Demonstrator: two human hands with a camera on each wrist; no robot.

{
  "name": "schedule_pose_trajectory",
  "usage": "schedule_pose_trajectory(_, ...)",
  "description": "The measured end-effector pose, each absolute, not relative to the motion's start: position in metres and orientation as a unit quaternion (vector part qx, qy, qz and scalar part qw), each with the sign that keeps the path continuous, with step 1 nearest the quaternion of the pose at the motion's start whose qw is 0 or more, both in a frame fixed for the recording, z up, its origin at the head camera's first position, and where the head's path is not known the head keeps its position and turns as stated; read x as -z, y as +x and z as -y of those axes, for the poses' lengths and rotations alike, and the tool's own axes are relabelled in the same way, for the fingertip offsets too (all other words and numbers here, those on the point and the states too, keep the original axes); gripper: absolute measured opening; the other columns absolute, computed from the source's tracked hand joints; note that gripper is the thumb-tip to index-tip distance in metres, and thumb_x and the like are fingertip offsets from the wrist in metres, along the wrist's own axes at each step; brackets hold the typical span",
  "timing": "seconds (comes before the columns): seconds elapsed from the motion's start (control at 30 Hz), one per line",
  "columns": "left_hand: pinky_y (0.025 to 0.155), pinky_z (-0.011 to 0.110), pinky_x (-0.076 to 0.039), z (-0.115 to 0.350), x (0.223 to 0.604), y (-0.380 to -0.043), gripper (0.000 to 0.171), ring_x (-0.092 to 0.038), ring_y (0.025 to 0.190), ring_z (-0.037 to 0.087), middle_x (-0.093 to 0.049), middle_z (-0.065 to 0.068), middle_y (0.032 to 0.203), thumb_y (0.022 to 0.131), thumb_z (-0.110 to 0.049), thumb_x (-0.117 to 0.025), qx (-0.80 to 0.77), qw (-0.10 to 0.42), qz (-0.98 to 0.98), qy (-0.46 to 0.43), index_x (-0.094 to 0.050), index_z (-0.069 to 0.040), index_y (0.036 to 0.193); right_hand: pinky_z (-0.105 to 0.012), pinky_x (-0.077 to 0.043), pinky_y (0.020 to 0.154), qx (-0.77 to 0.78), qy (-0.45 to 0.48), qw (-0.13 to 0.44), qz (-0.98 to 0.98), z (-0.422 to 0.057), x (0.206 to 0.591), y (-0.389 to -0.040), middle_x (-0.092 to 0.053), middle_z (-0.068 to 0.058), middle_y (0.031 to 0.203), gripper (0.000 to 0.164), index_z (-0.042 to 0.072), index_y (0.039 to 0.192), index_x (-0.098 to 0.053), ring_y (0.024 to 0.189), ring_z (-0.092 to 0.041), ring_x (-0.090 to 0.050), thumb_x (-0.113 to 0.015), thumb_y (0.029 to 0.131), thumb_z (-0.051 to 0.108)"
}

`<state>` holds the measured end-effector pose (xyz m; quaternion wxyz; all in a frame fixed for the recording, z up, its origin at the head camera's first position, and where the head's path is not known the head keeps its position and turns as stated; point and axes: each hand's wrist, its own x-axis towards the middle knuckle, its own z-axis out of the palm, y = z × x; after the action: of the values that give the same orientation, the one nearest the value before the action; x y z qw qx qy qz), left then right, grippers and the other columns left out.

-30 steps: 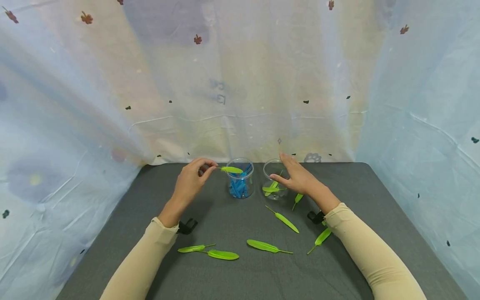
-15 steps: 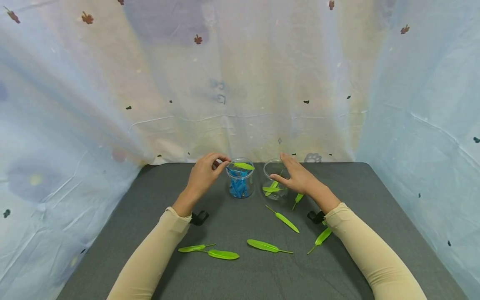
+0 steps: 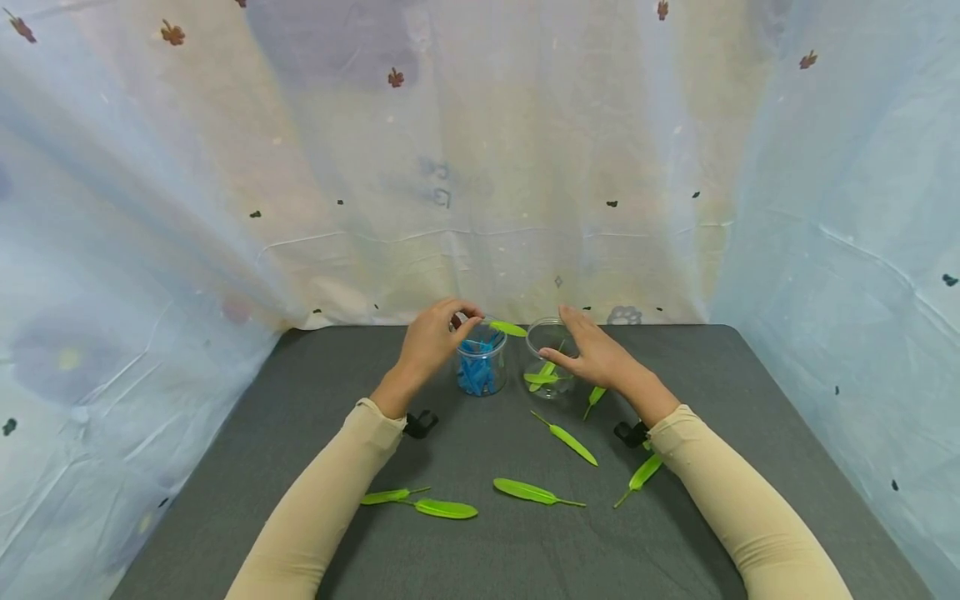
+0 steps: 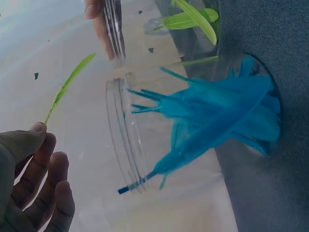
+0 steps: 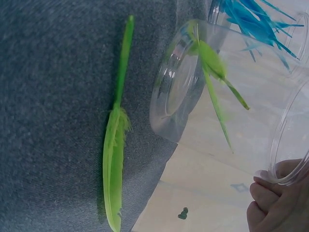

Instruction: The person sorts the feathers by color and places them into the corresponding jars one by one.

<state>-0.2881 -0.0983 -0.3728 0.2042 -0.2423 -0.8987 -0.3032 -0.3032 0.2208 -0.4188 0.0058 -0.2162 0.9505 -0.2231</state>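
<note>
My left hand point(image 3: 433, 346) pinches a green feather point(image 3: 508, 328) by its quill, between thumb and forefinger. The feather hangs above and between two clear jars, its vane toward the right one. Directly below the left hand stands the left jar point(image 3: 502, 375), packed with blue feathers point(image 4: 217, 116). My right hand point(image 3: 600, 354) holds the right jar point(image 3: 534, 360) at its rim, thumb in front and fingers behind. A few green feathers point(image 3: 542, 379) lie inside that jar. In the right wrist view, bent fingers touch the rim.
Loose green feathers lie on the grey table point(image 3: 450, 567): one in front of the right jar point(image 3: 573, 445), others nearer the front point(image 3: 525, 491) point(image 3: 446, 509), and one by the right sleeve point(image 3: 645, 473). A patterned curtain point(image 3: 487, 167) rises behind the table.
My left hand has moved right with the green feather, passing over the blue-feather jar toward the right jar. The right hand and right jar stay where they were.
</note>
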Motion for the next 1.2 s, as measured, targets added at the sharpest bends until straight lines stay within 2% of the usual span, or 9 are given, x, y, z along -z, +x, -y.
schedule_pose_trajectory(0.43, 0.059, 0.031, -0.054, 0.074, 0.377, -0.299, 0.015, -0.068, 0.088, 0.015, -0.074, -0.002, 0.113, 0.107, -0.03, -0.07, 0.284, 0.163, 0.919, -0.219, -0.08, -0.022, 0.115, -0.069, -0.017, 0.13, 0.227, -0.213, 0.007, -0.95, -0.22, 0.42, -0.303, -0.007, -0.02, 0.18, 0.11, 0.009, 0.174, -0.004, 0.165, -0.045, -0.009, -0.054, 0.101, 0.075)
schedule_pose_trajectory(1.2, 0.068, 0.033, -0.06, 0.046, 0.381, -0.316, 0.016, -0.07, 0.088, 0.015, -0.077, -0.002, 0.114, 0.105, -0.031, -0.072, 0.26, 0.13, 0.93, -0.226, -0.083, -0.022, 0.112, -0.069, -0.017, 0.13, 0.229, -0.209, 0.01, -0.951, -0.22, 0.419, -0.303, -0.007, -0.019, 0.18, 0.109, 0.009, 0.174, -0.003, 0.165, -0.044, -0.007, -0.053, 0.102, 0.075)
